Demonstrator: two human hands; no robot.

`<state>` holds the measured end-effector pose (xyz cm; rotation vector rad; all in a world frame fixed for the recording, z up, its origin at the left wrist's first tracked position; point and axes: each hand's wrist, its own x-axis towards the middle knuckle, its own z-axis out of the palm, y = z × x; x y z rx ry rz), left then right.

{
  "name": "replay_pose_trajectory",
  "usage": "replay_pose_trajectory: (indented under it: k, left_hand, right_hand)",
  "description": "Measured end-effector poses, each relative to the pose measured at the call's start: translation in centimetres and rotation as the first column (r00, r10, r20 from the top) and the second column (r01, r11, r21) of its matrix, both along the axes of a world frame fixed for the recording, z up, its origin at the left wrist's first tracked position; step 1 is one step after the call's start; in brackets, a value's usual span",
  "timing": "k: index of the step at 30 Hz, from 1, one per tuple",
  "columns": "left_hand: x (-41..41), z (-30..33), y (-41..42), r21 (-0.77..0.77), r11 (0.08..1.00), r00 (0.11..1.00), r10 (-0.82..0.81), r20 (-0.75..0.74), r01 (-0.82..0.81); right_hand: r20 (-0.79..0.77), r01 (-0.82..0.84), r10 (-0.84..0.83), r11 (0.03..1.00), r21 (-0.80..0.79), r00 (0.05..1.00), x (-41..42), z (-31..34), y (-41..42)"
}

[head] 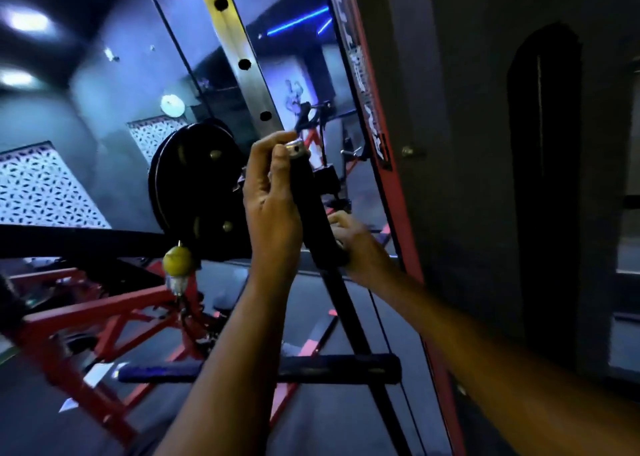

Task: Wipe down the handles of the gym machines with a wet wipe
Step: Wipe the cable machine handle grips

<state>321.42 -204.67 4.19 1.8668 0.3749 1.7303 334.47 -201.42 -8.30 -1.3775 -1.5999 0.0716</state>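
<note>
Hands are both on the black handle [313,209]: left hand [273,196] wrapped near its capped top, right hand [356,244] clamped at the bottom. Can't spot the wipe. Padded bar [346,369] lower down looks untouched, so plenty left.

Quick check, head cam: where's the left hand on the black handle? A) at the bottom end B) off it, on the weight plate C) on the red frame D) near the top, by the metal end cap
D: the left hand is at the upper end of the black handle, its fingers beside the metal end cap; the right hand is at the lower end.
</note>
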Motion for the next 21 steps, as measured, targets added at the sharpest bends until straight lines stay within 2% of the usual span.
replay_pose_trajectory:
  k: [3,5,9,11,13,15,18,21]
  left_hand:
    - [0.8,-0.5,-0.7,0.008,1.0,1.0,-0.012,0.028,0.011]
    - [1.8,-0.7,-1.0,0.03,0.999,0.998,0.037,0.058,-0.039]
    - [3.7,-0.7,-1.3,0.06,0.962,0.957,0.256,0.135,-0.266]
    - [4.0,-0.8,-1.2,0.074,0.922,0.921,0.37,0.121,-0.38]
    - [4.0,-0.9,-1.5,0.053,0.908,0.907,0.409,0.097,-0.415]
    - [3.9,-0.8,-1.5,0.016,0.905,0.902,0.422,0.091,-0.425]
    - [4.0,-0.7,-2.0,-0.044,0.895,0.891,0.447,0.074,-0.445]
    - [4.1,-0.5,-2.5,-0.035,0.88,0.878,0.475,0.056,-0.473]
  right_hand:
    - [-0.101,-0.115,0.125,0.989,0.096,0.987,-1.0,-0.8,-1.1]
    - [-0.192,-0.148,0.169,0.982,0.121,0.967,-0.7,-1.3,-2.1]
    - [-0.377,-0.181,0.249,0.962,0.207,0.892,0.6,-1.7,-4.4]
    - [-0.393,-0.242,0.325,0.938,0.247,0.86,1.0,-1.9,-5.3]
    - [-0.385,-0.272,0.365,0.922,0.276,0.848,1.1,-2.3,-4.9]
    - [-0.309,-0.223,0.329,0.916,0.333,0.892,1.2,-2.1,-3.7]
    - [-0.053,-0.26,0.304,0.882,0.392,0.951,1.6,-1.2,-0.5]
    - [0.176,-0.291,0.236,0.854,0.431,0.956,2.9,0.7,3.4]
